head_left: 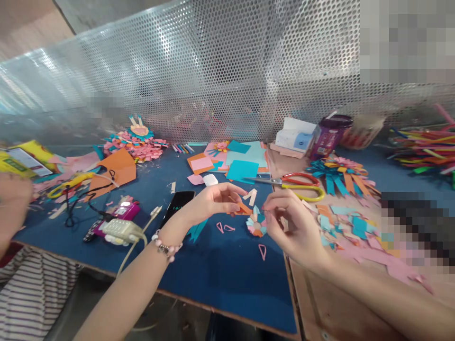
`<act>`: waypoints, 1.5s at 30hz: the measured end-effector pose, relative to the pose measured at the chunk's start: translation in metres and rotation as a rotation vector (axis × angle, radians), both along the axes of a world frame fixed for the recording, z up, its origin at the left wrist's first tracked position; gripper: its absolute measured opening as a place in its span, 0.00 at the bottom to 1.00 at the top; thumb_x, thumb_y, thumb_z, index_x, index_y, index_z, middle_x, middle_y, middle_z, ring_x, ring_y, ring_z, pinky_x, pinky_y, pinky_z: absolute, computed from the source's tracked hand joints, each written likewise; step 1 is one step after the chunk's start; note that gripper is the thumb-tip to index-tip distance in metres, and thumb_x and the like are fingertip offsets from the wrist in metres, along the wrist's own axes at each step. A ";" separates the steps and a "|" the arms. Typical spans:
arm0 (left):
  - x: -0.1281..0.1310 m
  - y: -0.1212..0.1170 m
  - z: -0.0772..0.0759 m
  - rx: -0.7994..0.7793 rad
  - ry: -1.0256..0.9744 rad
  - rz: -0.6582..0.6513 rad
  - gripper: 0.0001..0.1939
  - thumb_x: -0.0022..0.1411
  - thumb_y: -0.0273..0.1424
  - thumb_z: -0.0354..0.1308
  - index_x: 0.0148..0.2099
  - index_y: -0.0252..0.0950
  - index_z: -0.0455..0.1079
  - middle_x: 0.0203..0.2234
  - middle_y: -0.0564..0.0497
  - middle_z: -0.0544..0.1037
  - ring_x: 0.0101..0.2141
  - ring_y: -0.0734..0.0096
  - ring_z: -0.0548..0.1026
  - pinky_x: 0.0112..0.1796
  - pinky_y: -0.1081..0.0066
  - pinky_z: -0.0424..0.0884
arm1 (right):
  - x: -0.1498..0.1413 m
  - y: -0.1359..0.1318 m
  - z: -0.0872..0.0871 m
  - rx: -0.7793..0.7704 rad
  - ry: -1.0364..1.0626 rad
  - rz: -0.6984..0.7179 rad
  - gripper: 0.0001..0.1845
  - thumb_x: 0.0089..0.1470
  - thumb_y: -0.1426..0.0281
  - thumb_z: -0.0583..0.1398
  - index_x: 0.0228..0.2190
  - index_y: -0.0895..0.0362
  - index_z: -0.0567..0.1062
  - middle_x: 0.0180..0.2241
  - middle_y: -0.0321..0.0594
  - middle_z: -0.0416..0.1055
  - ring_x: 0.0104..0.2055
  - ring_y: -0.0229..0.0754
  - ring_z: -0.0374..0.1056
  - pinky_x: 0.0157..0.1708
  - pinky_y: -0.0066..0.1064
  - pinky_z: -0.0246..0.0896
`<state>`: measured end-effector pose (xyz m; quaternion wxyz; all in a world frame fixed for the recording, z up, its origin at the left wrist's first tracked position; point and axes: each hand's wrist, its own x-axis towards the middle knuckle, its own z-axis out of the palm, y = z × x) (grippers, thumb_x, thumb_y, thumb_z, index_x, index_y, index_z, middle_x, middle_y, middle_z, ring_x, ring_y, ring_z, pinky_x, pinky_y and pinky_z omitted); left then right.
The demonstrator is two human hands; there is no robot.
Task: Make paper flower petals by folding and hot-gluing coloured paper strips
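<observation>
My left hand [213, 203] pinches a small orange paper piece [243, 208] between thumb and fingers, above the blue table. Close by on the right, my right hand [291, 225] has its thumb and fingertips pressed together; whatever they hold, if anything, is too small to make out. Just left of those fingertips is a paper flower [256, 228] with pale blue and peach petals, partly beside the hand. Below lie several pink paper loops [262, 252]. Cream paper strips [250, 196] rest behind the flower, and red-and-yellow-handled scissors [302, 180] lie behind my right hand.
A phone [177, 208] and a pink power bank with a pale cable [124, 222] are on the left. Coloured sheets [245, 163] lie at the back. On the right are a purple cup [329, 135] and paper scraps [359, 227]. Another person's arm [12, 203] is far left.
</observation>
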<state>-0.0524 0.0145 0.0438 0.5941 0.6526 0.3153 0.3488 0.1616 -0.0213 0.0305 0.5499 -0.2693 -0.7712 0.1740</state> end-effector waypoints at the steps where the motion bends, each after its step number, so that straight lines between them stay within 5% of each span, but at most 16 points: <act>1: 0.000 0.000 0.000 0.000 0.000 -0.001 0.18 0.55 0.29 0.64 0.48 0.34 0.70 0.34 0.49 0.72 0.32 0.74 0.72 0.33 0.73 0.71 | 0.000 0.000 0.000 -0.004 0.000 0.000 0.11 0.51 0.81 0.55 0.35 0.55 0.67 0.33 0.41 0.64 0.31 0.37 0.65 0.19 0.26 0.59; 36: 0.001 0.000 -0.001 -0.019 0.003 0.026 0.18 0.52 0.31 0.65 0.47 0.36 0.71 0.34 0.49 0.72 0.32 0.72 0.73 0.33 0.72 0.72 | -0.001 0.000 0.001 -0.064 0.027 0.029 0.08 0.51 0.80 0.55 0.32 0.55 0.66 0.32 0.40 0.63 0.29 0.36 0.64 0.17 0.24 0.56; 45: 0.001 0.000 -0.003 -0.016 0.012 0.017 0.18 0.53 0.30 0.65 0.47 0.36 0.71 0.34 0.50 0.72 0.34 0.73 0.72 0.33 0.74 0.71 | 0.001 -0.003 -0.011 -0.099 0.004 0.057 0.09 0.51 0.80 0.55 0.33 0.55 0.67 0.32 0.40 0.63 0.29 0.35 0.64 0.17 0.24 0.58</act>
